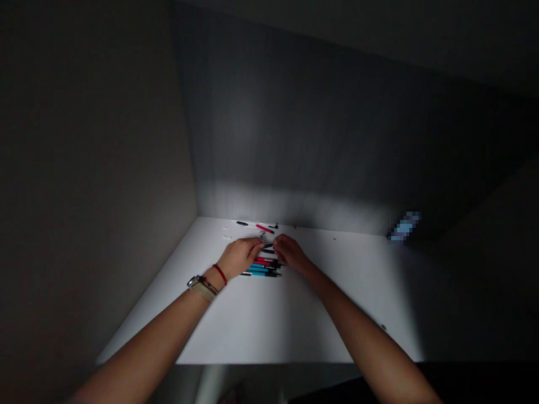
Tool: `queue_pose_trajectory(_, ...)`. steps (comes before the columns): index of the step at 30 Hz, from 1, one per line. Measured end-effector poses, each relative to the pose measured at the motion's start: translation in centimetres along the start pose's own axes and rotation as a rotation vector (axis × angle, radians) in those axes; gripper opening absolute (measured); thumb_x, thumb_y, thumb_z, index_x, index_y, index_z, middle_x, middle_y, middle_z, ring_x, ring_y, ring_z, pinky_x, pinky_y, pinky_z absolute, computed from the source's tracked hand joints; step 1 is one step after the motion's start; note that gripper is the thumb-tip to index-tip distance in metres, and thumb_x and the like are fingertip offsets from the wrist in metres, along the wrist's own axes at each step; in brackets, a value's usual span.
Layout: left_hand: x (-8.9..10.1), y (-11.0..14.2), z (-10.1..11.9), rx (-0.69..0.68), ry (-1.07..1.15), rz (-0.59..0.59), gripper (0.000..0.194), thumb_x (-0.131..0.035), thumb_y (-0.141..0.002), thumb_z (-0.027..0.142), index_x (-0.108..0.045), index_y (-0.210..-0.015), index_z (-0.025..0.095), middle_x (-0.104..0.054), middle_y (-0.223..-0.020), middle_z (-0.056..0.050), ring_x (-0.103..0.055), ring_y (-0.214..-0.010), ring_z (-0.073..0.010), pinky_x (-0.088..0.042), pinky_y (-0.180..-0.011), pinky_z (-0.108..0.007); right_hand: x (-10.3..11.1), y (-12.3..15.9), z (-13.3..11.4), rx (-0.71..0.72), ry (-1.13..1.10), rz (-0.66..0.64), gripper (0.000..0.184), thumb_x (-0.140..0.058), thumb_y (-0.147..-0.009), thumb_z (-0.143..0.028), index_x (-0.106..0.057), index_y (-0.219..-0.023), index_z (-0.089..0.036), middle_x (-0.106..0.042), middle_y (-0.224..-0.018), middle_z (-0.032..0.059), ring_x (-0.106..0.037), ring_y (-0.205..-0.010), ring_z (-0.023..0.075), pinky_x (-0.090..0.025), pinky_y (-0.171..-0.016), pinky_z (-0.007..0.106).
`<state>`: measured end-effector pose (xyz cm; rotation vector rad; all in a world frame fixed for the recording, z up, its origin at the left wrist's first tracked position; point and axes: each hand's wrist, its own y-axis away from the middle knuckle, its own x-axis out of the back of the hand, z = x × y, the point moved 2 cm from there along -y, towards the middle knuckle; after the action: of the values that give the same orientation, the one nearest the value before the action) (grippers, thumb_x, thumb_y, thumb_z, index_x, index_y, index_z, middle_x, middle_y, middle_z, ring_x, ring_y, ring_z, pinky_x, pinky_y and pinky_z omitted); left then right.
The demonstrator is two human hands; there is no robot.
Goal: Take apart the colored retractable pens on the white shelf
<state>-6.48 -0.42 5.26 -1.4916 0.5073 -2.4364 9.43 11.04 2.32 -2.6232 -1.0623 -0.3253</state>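
1. Left hand (243, 255) and right hand (290, 251): fingertips pinched nearly together, apparently gripping 1 black piece (268, 246) just beyond the pen row (265, 268).
2. Slipping fingertips could drop it onto the row; a low left palm could scatter the row.

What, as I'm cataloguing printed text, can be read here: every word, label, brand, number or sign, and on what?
No text can be read.
Row of red and blue pens: tiny pale marks on the barrels, too small and blurred to make out.
Watch-like wristband: too small to read anything.
Bluish object by the wall: pixelated, nothing legible.
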Motion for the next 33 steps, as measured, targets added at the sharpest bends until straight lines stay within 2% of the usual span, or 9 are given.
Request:
queue_pose_trajectory(3,-0.1,0.0,-0.1,-0.011,0.001,-0.020,0.037,-0.038,-0.099,0.043,-0.068,-0.089,0.024,-0.072,-0.082,-0.003,-0.066,-0.075,-0.0194,-0.043,-0.065,-0.027,0.1,0.2,-0.3,-0.028,0.030,-0.051,0.056,-0.042,-0.087,-0.069,-0.050,-0.062,-0.020,-0.044,-0.044,-0.0050,-0.037,-0.036,0.0088,-0.030,-0.039,0.022)
queue_pose_trajectory(6,-0.1,0.1,-0.3,-0.019,0.010,-0.030,0.032,-0.043,-0.097,0.044,-0.067,-0.089,0.024,-0.070,-0.079,-0.002,-0.064,-0.069,-0.0181,-0.041,-0.062,-0.026,0.1,0.4,-0.6,-0.018,0.059,-0.074,0.055,-0.045,-0.087,-0.066,-0.046,-0.056,-0.020,-0.042,-0.043,-0.0050,-0.038,-0.038,0.0093,-0.031,-0.042,0.022)
queue_pose_trajectory(10,0.1,0.1,-0.5,-0.001,0.025,-0.009,0.022,-0.054,-0.091,0.043,-0.062,-0.100,0.025,-0.068,-0.078,-0.001,-0.062,-0.067,-0.0170,-0.040,-0.060,-0.025,0.0,0.3,-0.4,0.004,0.000,-0.054,0.046,-0.051,-0.085,-0.060,-0.045,-0.062,-0.021,-0.044,-0.045,-0.0064,-0.037,-0.038,0.0089,-0.029,-0.041,0.022)
queue_pose_trajectory(14,0.1,0.3,-0.9,0.019,0.043,0.007,0.019,-0.053,-0.092,0.041,-0.059,-0.101,0.025,-0.065,-0.075,0.000,-0.060,-0.065,-0.0164,-0.041,-0.062,-0.025,0.0,0.1,0.3,0.018,-0.040,-0.060,0.038,-0.053,-0.085,-0.056,-0.049,-0.070,-0.020,-0.047,-0.048,-0.0070,-0.037,-0.038,0.0089,-0.028,-0.041,0.021)
queue_pose_trajectory(20,-0.1,0.5,-1.2,0.028,0.072,-0.030,0.020,-0.055,-0.091,0.042,-0.060,-0.099,0.024,-0.062,-0.069,0.001,-0.055,-0.060,-0.0149,-0.038,-0.059,-0.025,0.4,0.5,0.8,0.040,-0.007,0.003,0.042,-0.055,-0.084,-0.054,-0.053,-0.061,-0.019,-0.050,-0.048,-0.0030,-0.042,-0.043,0.0102,-0.032,-0.045,0.023)
queue_pose_trajectory(24,-0.3,0.5,-1.1,0.019,0.076,-0.059,0.021,-0.056,-0.091,0.040,-0.062,-0.100,0.022,-0.062,-0.071,0.000,-0.053,-0.059,-0.0130,-0.035,-0.057,-0.024,0.5,0.9,1.0,0.050,-0.022,0.068,0.042,-0.056,-0.083,-0.056,-0.056,-0.065,-0.018,-0.051,-0.050,-0.0021,-0.041,-0.044,0.0102,-0.030,-0.046,0.023)
queue_pose_trajectory(33,-0.6,0.4,-1.1,-0.014,0.087,-0.049,0.023,-0.057,-0.092,0.040,-0.063,-0.103,0.021,-0.064,-0.075,0.001,-0.054,-0.063,-0.0122,-0.036,-0.058,-0.022,0.6,0.9,1.4,0.018,0.048,0.080,0.046,-0.055,-0.084,-0.058,-0.056,-0.067,-0.016,-0.051,-0.052,-0.0017,-0.043,-0.047,0.0097,-0.030,-0.048,0.023)
